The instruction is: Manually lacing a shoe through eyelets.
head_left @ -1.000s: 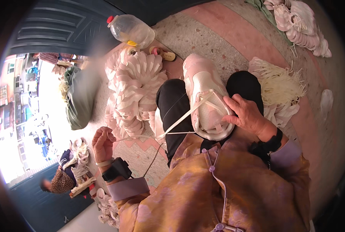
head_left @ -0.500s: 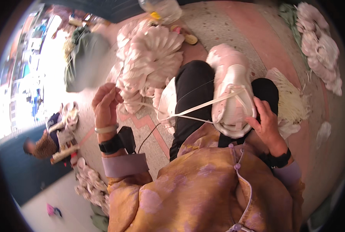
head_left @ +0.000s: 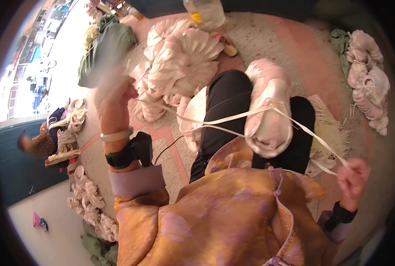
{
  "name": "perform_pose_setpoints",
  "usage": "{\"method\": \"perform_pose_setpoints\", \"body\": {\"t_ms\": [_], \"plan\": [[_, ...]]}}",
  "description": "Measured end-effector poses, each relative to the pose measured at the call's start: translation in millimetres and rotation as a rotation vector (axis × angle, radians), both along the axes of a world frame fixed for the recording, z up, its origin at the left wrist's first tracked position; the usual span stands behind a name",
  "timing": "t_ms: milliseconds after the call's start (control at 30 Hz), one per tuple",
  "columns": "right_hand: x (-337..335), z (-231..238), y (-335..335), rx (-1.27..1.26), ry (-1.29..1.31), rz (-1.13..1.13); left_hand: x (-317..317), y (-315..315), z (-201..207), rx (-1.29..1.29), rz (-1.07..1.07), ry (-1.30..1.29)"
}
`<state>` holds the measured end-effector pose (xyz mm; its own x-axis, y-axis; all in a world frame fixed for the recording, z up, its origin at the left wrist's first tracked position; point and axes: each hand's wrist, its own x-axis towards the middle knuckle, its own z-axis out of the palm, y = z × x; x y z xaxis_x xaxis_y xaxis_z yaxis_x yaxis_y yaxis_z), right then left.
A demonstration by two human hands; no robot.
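Note:
A pale pink and white shoe upper lies on my black-trousered lap, its toe pointing away from me. A cream shoelace crosses its opening and stretches out to both sides. My right hand is closed around the lace's right end, well out to the right of the knee. On the left, my left hand is raised and partly smeared by motion, its fingers pinched on the lace's other stretch. Another pale shoe upper rests against my left leg, beneath the lace.
A large heap of pink shoe uppers lies on the floor ahead. Beside my right knee is a bundle of cream laces. More bundled uppers lie far right and others at left. A person sits at far left.
My right hand has left the upper's side and moved out right, drawing the lace with it. The left hand has gone slightly up and left. The lace now spreads to both sides.

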<state>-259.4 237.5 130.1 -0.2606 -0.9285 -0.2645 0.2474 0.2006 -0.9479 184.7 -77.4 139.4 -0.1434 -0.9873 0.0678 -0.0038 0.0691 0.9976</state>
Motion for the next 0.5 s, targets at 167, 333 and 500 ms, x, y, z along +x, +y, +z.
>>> {"method": "perform_pose_setpoints", "body": {"t_ms": [167,333,500], "plan": [[-70.4,57.8,30.1,-0.593,-0.194,-0.340,-42.2,-1.9,14.6,-0.092,-0.095,0.058],[-149.6,95.9,46.1,-0.745,-0.346,-0.450,-82.1,0.3,18.0,-0.118,-0.090,0.038],[-202.2,131.7,54.5,-0.807,-0.204,-0.598,-109.6,0.5,18.7,-0.138,-0.182,0.064]]}}
